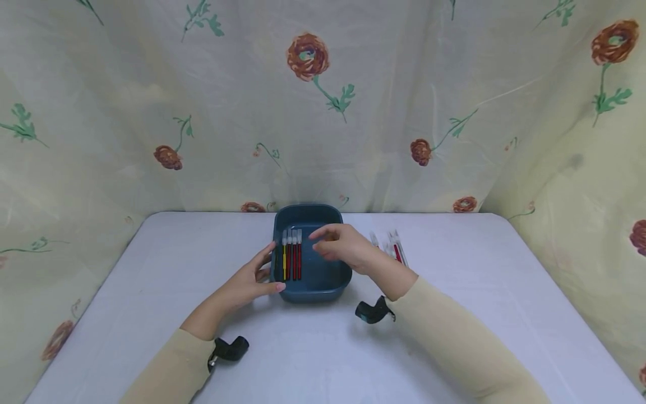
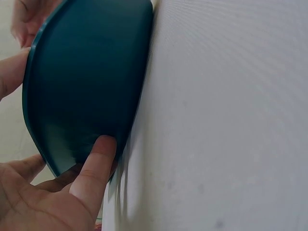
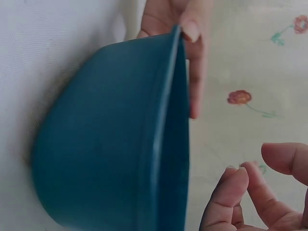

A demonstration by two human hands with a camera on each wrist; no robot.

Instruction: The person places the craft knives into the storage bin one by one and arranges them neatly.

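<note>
A dark blue plastic basin [image 1: 323, 280] stands on the white table. Along its left side lie several slim pens [image 1: 292, 258] with clear caps, black, yellow and red, side by side. My left hand [image 1: 254, 280] holds the basin at its near left corner, thumb at the front rim and fingers against the outer left wall [image 2: 91, 96]. Over the right part of the basin hovers my right hand [image 1: 340, 244], its fingers loosely bent with nothing between them; the right wrist view shows thumb and fingertips [image 3: 231, 180] apart beside the rim.
More clear-capped pens [image 1: 397, 247], some red, lie on the table right of the basin, partly hidden behind the right forearm. A flowered curtain [image 1: 383, 112] hangs behind the table's far edge. Black camera mounts [image 1: 373, 310] stick out from both wrists.
</note>
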